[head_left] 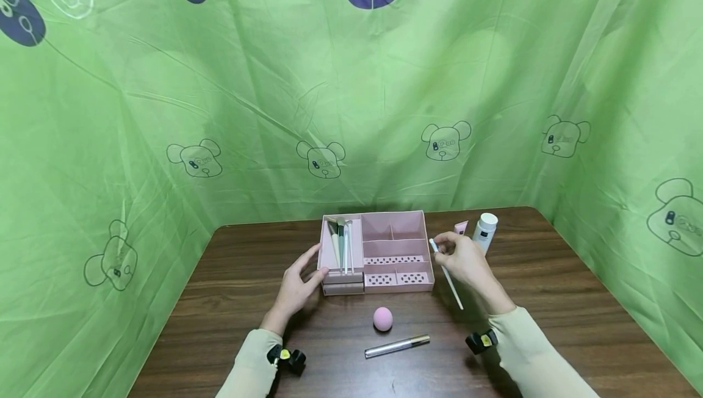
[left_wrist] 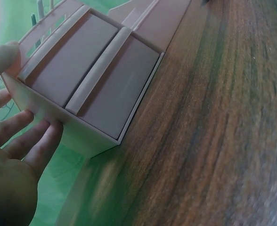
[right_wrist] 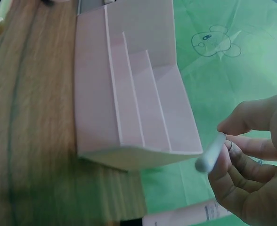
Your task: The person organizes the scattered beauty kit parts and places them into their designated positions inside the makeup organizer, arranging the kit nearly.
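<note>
Stick (head_left: 447, 276), slim and white, is pinched between the thumb and index finger of the right hand (head_left: 464, 259), close to its far end. Most of its length runs out below those fingers, back toward the person; whether the lower end touches the surface (head_left: 236, 282) cannot be told.

Just left of the right fingers stands the pink box (head_left: 401, 288), its right wall beside the stick. At the opposite side, the left hand (head_left: 296, 285) rests its fingers, loosely spread, against the box's left wall, with the thumb at the front corner; they touch rather than clamp. Just right of the left fingers, several brushes (head_left: 346, 248) lie in the box's top-left tray. Beyond the right fingers are a pink tube (head_left: 461, 227) and a white bottle (head_left: 486, 230). Nearer the person than either hand, and between them, lie a ball (head_left: 382, 319) and a silver tube (head_left: 397, 347).

The step in hand appears to be bringing the stick to the box while the left hand steadies it. The next move probably calls for raising the stick clear of the right wall, carrying it leftward, lining it up with the brushes and parting the right fingers.
</note>
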Tool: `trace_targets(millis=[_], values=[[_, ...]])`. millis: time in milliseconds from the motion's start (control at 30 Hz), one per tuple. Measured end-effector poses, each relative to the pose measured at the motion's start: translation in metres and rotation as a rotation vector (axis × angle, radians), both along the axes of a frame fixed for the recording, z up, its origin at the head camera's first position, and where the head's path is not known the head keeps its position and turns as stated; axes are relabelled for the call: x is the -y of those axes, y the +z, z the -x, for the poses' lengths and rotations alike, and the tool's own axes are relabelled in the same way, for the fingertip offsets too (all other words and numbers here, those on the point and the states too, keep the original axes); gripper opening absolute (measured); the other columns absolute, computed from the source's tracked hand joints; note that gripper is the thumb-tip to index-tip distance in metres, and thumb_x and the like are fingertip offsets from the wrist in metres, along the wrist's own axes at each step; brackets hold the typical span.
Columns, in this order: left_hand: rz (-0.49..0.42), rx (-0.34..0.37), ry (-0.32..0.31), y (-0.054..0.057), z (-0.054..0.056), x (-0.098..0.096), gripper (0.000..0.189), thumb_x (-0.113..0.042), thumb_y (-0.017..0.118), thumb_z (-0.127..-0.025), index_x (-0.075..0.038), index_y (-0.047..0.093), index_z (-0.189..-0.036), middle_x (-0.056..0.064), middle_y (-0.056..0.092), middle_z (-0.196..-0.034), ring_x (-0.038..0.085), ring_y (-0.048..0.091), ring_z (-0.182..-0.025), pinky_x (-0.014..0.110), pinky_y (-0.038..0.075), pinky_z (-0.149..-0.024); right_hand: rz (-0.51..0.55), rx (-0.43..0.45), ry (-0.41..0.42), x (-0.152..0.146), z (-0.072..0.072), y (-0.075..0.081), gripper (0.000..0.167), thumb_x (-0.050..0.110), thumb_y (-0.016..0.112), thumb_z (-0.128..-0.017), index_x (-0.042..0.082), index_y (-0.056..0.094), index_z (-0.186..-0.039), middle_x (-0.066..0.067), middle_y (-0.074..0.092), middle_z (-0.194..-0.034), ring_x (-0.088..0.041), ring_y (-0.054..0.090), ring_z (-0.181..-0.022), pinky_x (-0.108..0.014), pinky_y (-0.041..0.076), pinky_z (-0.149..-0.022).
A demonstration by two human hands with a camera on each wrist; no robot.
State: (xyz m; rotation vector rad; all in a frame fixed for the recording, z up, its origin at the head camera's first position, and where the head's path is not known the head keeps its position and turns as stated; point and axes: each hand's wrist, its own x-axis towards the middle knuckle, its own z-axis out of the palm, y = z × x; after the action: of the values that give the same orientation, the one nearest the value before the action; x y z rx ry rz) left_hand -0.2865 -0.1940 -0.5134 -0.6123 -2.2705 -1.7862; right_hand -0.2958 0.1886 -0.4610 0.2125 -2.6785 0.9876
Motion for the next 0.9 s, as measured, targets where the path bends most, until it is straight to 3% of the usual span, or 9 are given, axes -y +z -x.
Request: trace_targets(millis=[333,667,900], values=[[0.003,0.002,-0.006,-0.001,0.001,0.001,0.059,-0.012,0.068,-0.092,0.0,0.044,-0.144,0.026,0.048,-0.142,0.039,0.052,-0.125,0.05,0.049,-0.1,0.019,-0.037,0.014,0.021,0.014,0.01,0.028,0.007,0.069,-0.073,0.01,0.072,-0.101,0.003,0.068,-0.076,-0.009,0.059,-0.065,-0.028,0.048,-0.063],[0.013,-0.019,-0.005,0.0,0.003,0.001,0.059,-0.011,0.068,-0.092,0.002,0.044,-0.143,0.027,0.048,-0.142,0.043,0.051,-0.125,0.05,0.05,-0.099,0.054,0.01,0.036,0.034,0.023,0.024,0.028,0.01,0.069,-0.077,0.009,0.07,-0.105,-0.001,0.07,-0.083,-0.012,0.061,-0.07,-0.029,0.05,-0.065],[0.007,-0.003,-0.008,-0.002,0.002,0.0,0.059,-0.012,0.068,-0.092,0.001,0.044,-0.144,0.027,0.048,-0.142,0.043,0.051,-0.125,0.049,0.05,-0.099,0.038,0.008,0.014,0.047,0.028,0.031,0.028,0.015,0.071,-0.077,0.015,0.072,-0.105,0.004,0.072,-0.083,-0.01,0.063,-0.07,-0.031,0.05,-0.069]])
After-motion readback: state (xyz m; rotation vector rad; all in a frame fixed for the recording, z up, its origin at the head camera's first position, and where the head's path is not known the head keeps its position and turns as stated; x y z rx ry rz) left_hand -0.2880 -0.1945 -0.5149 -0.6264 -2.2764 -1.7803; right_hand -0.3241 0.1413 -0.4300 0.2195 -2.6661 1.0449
